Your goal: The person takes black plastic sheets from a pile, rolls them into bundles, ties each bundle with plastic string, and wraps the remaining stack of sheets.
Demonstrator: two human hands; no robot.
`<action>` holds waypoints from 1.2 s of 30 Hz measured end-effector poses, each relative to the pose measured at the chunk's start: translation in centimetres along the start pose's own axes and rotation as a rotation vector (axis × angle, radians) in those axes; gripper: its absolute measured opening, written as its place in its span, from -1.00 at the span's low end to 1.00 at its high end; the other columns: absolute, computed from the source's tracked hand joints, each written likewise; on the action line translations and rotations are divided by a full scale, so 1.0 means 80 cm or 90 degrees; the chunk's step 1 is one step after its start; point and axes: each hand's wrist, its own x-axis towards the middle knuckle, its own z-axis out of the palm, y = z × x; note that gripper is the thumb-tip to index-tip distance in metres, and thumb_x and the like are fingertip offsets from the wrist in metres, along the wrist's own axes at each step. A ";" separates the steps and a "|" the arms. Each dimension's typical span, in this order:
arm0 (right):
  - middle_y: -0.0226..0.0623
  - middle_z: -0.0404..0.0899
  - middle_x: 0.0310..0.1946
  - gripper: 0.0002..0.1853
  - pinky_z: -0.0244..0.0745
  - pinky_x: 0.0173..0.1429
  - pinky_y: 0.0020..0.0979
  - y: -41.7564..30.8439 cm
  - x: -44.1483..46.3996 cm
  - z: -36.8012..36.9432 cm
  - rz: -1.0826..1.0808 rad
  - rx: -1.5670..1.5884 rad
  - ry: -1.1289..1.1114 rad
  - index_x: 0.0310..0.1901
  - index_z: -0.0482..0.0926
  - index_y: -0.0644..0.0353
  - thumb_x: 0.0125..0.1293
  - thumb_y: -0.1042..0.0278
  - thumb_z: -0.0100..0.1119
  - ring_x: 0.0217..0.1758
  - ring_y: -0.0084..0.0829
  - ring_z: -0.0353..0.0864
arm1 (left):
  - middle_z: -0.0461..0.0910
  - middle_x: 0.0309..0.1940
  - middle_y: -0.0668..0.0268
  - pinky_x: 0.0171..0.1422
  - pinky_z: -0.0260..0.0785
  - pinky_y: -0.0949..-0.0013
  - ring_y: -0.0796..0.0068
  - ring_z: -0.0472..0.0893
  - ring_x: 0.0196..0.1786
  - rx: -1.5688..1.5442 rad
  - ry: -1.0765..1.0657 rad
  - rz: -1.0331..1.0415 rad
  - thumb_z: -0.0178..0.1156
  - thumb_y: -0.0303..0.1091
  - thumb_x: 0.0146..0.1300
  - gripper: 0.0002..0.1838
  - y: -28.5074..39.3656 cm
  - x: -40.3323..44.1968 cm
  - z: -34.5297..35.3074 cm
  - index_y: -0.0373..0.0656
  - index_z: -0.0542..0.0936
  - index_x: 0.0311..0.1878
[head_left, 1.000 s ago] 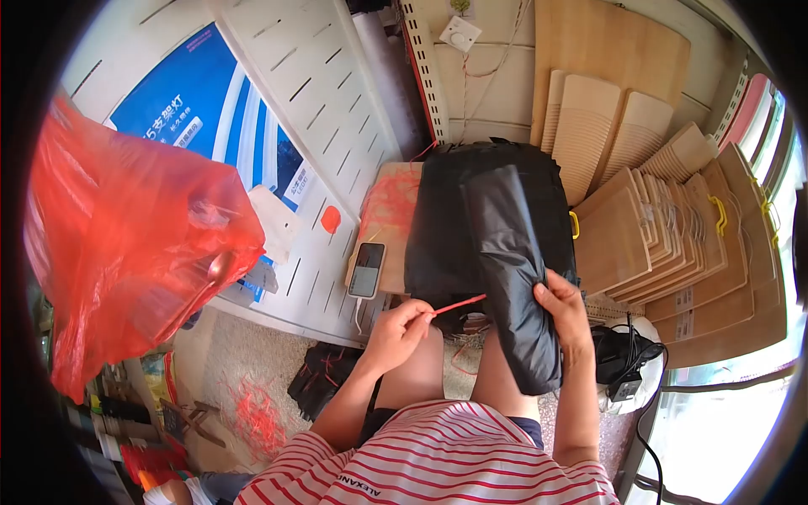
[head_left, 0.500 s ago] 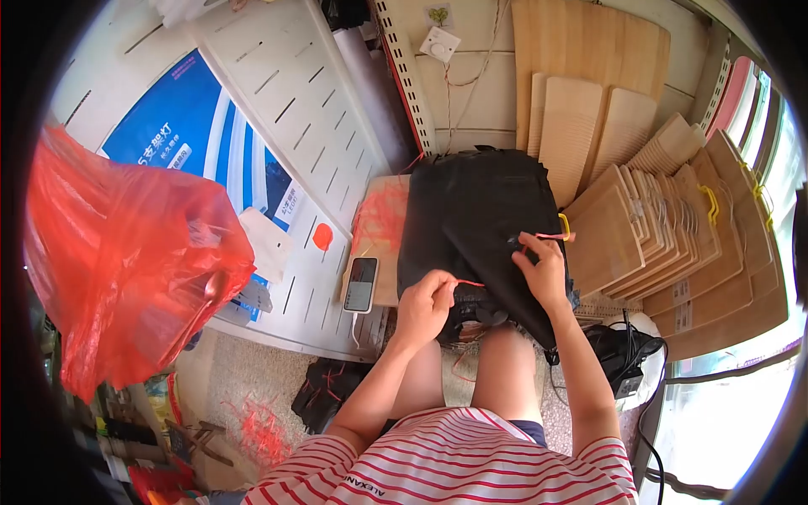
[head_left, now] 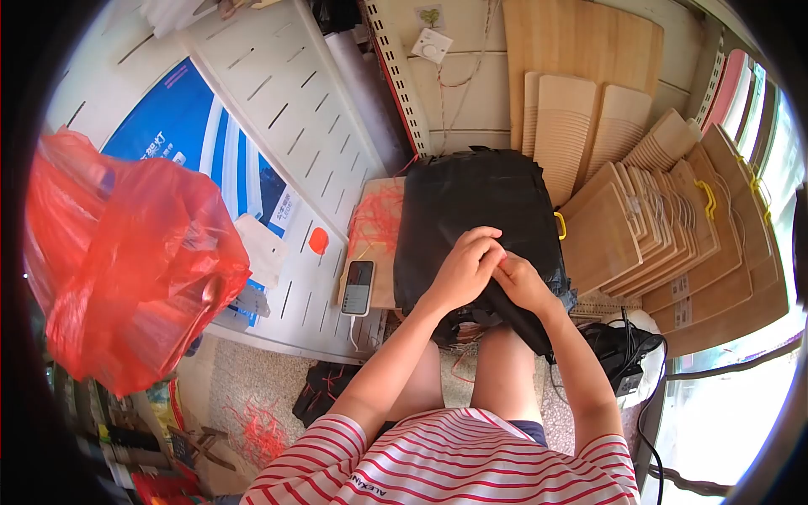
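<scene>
My left hand point(head_left: 465, 271) and my right hand point(head_left: 523, 283) meet over the black bag-like bundle point(head_left: 467, 198) on my lap side of the board. Both hands are closed, fingertips pressed together. A small trace of red string point(head_left: 502, 257) shows where they meet; most of it is hidden by the fingers. The bundle's dark, smooth cover has a fold running beneath my right hand. Its front lower edge hangs above my knees.
A phone point(head_left: 358, 288) on a cable lies left of the bundle, near red string scraps point(head_left: 377, 217). Wooden boards point(head_left: 606, 231) stand at right. A red plastic bag point(head_left: 139, 269) hangs at left. More red scraps point(head_left: 263, 431) and a black item point(head_left: 324, 389) lie on the floor.
My hands were apart, the left pinching a red string end and the right holding a pinkish strand and a small black piece. They have come together over the bundle.
</scene>
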 end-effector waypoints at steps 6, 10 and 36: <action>-0.23 0.65 -0.23 -0.77 0.55 -0.07 -0.38 -0.016 0.001 -0.021 0.171 0.172 -0.021 0.05 0.58 0.31 0.51 0.46 -0.03 -0.24 -0.39 0.61 | 0.67 -0.05 0.07 -0.04 0.52 0.40 0.40 0.69 -0.15 -0.355 0.063 -0.240 -0.25 0.06 0.59 -0.46 -0.042 -0.018 0.024 -0.23 0.36 0.27; -0.26 0.68 -0.23 -0.78 0.57 -0.05 -0.42 0.016 -0.003 -0.031 0.190 0.303 -0.153 0.02 0.62 0.29 0.43 0.55 0.06 -0.21 -0.46 0.63 | 0.68 -0.08 0.13 -0.11 0.48 0.46 0.51 0.65 -0.22 -0.397 -0.022 -0.303 -0.18 -0.10 0.61 -0.57 -0.056 -0.026 0.022 -0.26 0.41 0.24; -0.23 0.66 -0.50 -0.75 0.51 -0.37 -0.42 0.004 0.002 -0.029 0.334 0.121 0.089 -0.38 0.57 0.30 0.19 0.33 0.44 -0.51 -0.47 0.64 | 0.64 -0.48 0.25 -0.12 0.44 0.18 0.16 0.58 -0.31 0.252 -0.008 -0.057 0.33 -0.41 0.11 -0.93 -0.044 -0.074 0.014 -0.17 0.68 -0.43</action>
